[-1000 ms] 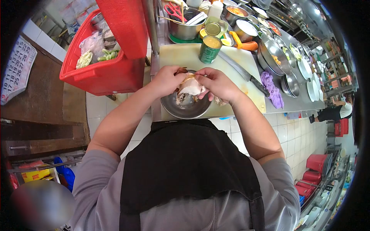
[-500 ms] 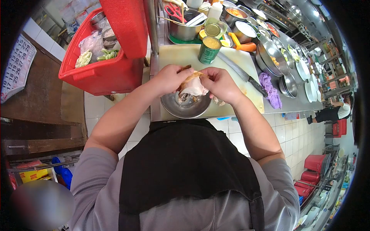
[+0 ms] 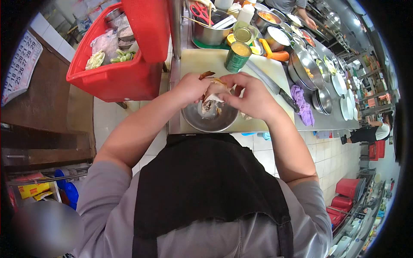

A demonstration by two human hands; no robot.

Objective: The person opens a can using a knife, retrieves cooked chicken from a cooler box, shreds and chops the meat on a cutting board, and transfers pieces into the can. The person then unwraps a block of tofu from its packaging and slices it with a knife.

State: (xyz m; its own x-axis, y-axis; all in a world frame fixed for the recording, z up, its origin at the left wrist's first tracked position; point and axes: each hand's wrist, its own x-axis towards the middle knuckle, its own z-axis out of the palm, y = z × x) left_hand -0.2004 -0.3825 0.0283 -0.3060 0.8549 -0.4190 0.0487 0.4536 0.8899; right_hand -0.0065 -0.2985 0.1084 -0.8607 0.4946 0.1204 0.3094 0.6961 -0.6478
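Above a steel bowl (image 3: 211,124), my left hand (image 3: 192,89) is closed around a piece of cooked chicken (image 3: 215,89) with browned skin and pale meat. A dark, bony-looking end sticks up past the left fingers. My right hand (image 3: 251,96) grips the chicken's right side between thumb and curled fingers; the fingertips are partly hidden. Small meat scraps lie in the bowl, and a few pale shreds sit on the cutting board (image 3: 193,64) to its right. Beyond my hands stands an opened green can (image 3: 237,58), with a long knife (image 3: 275,86) lying to its right.
A purple cloth (image 3: 302,105) lies by the knife handle. Steel bowls (image 3: 305,69), white plates (image 3: 345,107) and an orange-handled peeler-like tool (image 3: 275,55) line the right. A pot (image 3: 211,32) with red scissors stands at the back. A red cooler (image 3: 116,81) is on the left.
My right hand has opened wider and shifted slightly right, and the chicken has turned, showing more meat. Another person's arm has come into view at the top right.
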